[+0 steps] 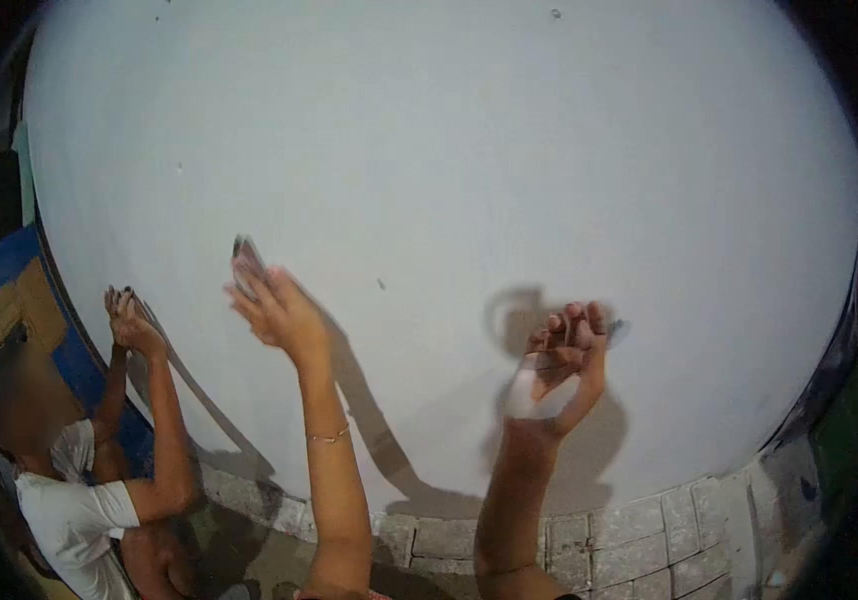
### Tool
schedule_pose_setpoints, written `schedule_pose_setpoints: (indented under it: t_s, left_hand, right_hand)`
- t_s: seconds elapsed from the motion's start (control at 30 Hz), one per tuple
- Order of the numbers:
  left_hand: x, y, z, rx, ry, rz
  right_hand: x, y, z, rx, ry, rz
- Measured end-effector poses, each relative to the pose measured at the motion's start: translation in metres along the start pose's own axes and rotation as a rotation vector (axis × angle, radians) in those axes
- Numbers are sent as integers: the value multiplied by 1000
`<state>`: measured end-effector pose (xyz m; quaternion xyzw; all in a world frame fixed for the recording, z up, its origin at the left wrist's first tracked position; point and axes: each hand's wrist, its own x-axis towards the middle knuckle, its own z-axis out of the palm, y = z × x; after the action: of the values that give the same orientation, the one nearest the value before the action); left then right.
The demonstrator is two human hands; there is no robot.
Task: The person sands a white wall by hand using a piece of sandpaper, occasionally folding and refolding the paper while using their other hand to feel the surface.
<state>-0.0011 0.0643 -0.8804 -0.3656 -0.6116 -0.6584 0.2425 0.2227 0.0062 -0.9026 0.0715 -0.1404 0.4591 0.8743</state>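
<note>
My left hand (284,312) is raised against the white wall (429,200), its fingers stretched up around a small flat thing with a dark tip (243,248), blurred by motion. A thin bracelet (329,437) circles that wrist. Farther right, my right hand (579,375) is up before the wall with its palm toward me and fingers curled. A white patch (534,390) shows across that palm, and a small grey tip (618,328) sticks out behind the fingers. Smearing hides the rest of what this hand holds; I cannot tell its kind.
At the left a person in a white shirt (74,515) crouches with both hands (129,320) raised to the wall. A blue and brown panel (34,300) stands behind them. Pale bricks (629,540) run along the wall's foot. Arm shadows fall on the wall.
</note>
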Motion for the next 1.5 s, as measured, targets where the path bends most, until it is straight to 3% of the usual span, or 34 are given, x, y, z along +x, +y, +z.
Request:
schedule_pose_setpoints:
  t_s: [0.07,0.1,0.17,0.23,0.3,0.33,0.43,0.47,0.6,0.77,0.9,1.0,1.07,1.1,1.17,1.23,1.33,1.4,1.5]
  left_hand:
    - [-5,-37,0,-57,-39,-222]
    - [-9,-39,8,-68,-49,-195]
    - [-33,-31,22,95,114,-18]
    - [-52,12,13,28,-40,168]
    - [-73,29,0,26,-257,508]
    - [-81,26,5,36,-276,499]
    - [-77,15,15,1,-237,607]
    - [-63,9,12,-11,-173,490]
    - [-17,-26,1,-41,13,153]
    - [-31,-34,1,72,0,165]
    - [-79,11,15,-84,-99,511]
    - [-85,11,15,-127,-141,623]
    - [-79,12,12,-198,-138,603]
    - [-73,11,10,-269,-135,585]
    - [-68,12,7,-272,-115,588]
    - [-68,18,3,-332,-169,653]
    - [-77,30,-9,-368,-288,784]
    - [-81,39,-17,-503,-539,913]
    - [-79,48,-25,-701,-648,872]
  right_hand:
    - [11,-8,-3,-22,3,-97]
    - [14,-10,-5,-73,14,-179]
    - [7,-11,1,-151,-16,-229]
    - [10,-2,-1,-308,-266,-329]
    - [6,0,18,-428,-258,-429]
    - [7,0,18,-532,-222,-530]
    - [5,-3,-7,-536,-149,-469]
    - [10,-10,-5,-382,-301,-348]
    - [7,-4,-2,-443,-376,-356]
    - [12,5,-20,-390,-365,-313]
    - [23,-1,-34,-309,-256,-271]
    - [16,2,-35,-332,-190,-251]
    - [15,0,-42,-355,-349,-287]
    - [15,-1,-43,-344,-351,-265]
    - [13,-4,-41,-591,-347,-455]
    - [13,-4,-40,-544,-385,-471]
    - [16,-14,-41,-407,-345,-357]
    - [16,-12,-37,-498,-379,-332]
    - [9,-11,-24,-604,-415,-227]
